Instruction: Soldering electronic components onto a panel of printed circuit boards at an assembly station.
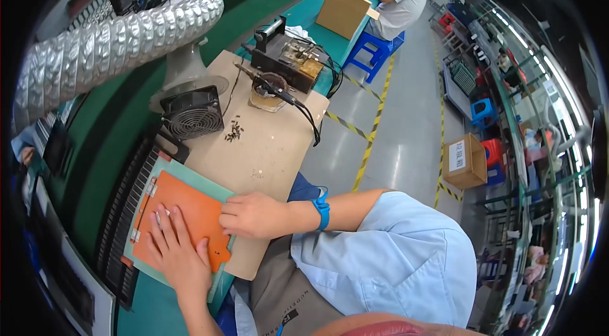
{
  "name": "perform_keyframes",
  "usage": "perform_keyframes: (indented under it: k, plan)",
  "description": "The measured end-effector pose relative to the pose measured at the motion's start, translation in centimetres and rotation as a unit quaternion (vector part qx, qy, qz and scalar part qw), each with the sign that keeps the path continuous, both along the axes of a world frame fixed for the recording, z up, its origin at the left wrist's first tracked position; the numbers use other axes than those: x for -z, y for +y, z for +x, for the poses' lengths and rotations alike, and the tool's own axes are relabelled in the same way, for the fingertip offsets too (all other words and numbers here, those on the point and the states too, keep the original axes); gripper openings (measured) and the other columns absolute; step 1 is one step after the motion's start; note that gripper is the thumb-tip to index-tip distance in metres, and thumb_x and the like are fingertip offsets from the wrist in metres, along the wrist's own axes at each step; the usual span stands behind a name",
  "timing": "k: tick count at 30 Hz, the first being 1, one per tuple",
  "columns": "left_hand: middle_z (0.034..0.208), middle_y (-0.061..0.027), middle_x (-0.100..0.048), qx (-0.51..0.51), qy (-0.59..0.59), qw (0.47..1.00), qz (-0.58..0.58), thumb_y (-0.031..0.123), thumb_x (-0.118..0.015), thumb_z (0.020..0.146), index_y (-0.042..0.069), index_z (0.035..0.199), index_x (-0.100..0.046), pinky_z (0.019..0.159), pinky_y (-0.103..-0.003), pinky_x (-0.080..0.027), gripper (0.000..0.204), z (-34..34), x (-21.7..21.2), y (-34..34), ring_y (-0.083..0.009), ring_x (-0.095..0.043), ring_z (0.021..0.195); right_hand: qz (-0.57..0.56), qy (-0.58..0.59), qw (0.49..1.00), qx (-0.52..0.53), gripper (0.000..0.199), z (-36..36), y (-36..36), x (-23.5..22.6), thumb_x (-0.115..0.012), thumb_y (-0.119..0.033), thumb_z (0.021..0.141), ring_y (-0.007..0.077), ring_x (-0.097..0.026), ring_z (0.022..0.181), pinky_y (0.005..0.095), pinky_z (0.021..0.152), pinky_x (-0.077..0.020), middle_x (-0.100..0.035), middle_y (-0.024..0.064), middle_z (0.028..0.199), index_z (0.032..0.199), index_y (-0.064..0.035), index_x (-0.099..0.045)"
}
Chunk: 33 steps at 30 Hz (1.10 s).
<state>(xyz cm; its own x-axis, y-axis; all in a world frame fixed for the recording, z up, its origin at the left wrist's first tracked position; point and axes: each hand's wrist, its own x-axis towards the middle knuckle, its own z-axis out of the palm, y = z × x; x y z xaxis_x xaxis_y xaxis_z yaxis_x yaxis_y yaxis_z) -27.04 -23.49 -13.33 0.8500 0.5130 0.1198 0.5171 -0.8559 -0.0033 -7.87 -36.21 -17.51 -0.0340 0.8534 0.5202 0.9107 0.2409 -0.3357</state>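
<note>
A: Where is the orange plate to be found?

B: It is laid flat on a light green board, at the near end of the green worktop. Two metal fittings are seen along its left edge.

A: How is the left hand placed?

B: It is opened out, palm down, with the fingers spread over the lower left part of the plate. Nothing is seen to be gripped by it.

A: And the right hand?

B: Its fingers are curled in at the right edge of the plate. Whether the edge is pinched cannot be told, as the fingertips are partly hidden. A blue band is worn on that wrist.

A: What is set around them?

B: A brown sheet is spread beside the board, with small dark pieces scattered on it. Beyond the board a black fan is stood, and farther right a soldering iron is rested near its holder.
</note>
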Motion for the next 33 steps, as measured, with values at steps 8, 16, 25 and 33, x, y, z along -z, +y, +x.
perform_keyframes:
  k: [8, 16, 25, 33]
  plan:
    - [0.169, -0.0147, -0.026, -0.015, -0.009, 1.0, 0.026, 0.028, -0.063, 0.092, 0.006, 0.161, -0.032, 0.124, -0.051, -0.018, 0.079, -0.3, 0.4, -0.5, -0.0352, -0.022, 0.156, -0.093, 0.036, 0.993, 0.057, 0.015, -1.4, 0.5, -0.1, -0.067, -0.019, 0.089, 0.0283, -0.062, 0.084, 0.035, 0.072, -0.0529, -0.065, 0.0084, 0.09, 0.089, -0.0089, -0.055]
    - [0.165, -0.0117, -0.037, -0.031, -0.088, 0.992, -0.087, 0.015, -0.057, 0.096, 0.006, 0.156, -0.043, 0.124, -0.048, -0.021, 0.061, -1.5, 0.4, 0.0, -0.0301, -0.032, 0.153, -0.075, 0.048, 0.989, 0.119, 0.019, -2.3, 0.6, -0.4, -0.07, -0.021, 0.089, 0.0276, -0.061, 0.078, 0.0357, 0.069, -0.0518, -0.063, 0.0085, 0.082, 0.085, -0.0096, -0.055]
    - [0.158, -0.012, -0.048, -0.088, -0.179, 0.978, -0.066, 0.001, -0.051, 0.097, 0.005, 0.149, -0.052, 0.123, -0.043, -0.029, 0.052, -4.6, 1.2, -0.3, -0.0279, -0.043, 0.147, 0.042, -0.087, 0.991, -0.097, 0.018, -8.9, 2.4, -1.5, -0.068, -0.024, 0.088, 0.0283, -0.061, 0.067, 0.0364, 0.066, -0.0496, -0.066, 0.0106, 0.077, 0.085, -0.0078, -0.062]
    - [0.157, -0.0117, -0.049, -0.091, -0.237, 0.963, -0.092, 0.0, -0.049, 0.097, 0.004, 0.147, -0.052, 0.124, -0.044, -0.029, 0.05, -6.1, 2.3, -0.4, -0.0294, -0.045, 0.146, -0.024, -0.19, 0.969, -0.154, 0.016, -10.5, 3.6, -1.4, -0.066, -0.022, 0.084, 0.0279, -0.062, 0.066, 0.0375, 0.064, -0.0492, -0.069, 0.0121, 0.073, 0.078, -0.0067, -0.066]
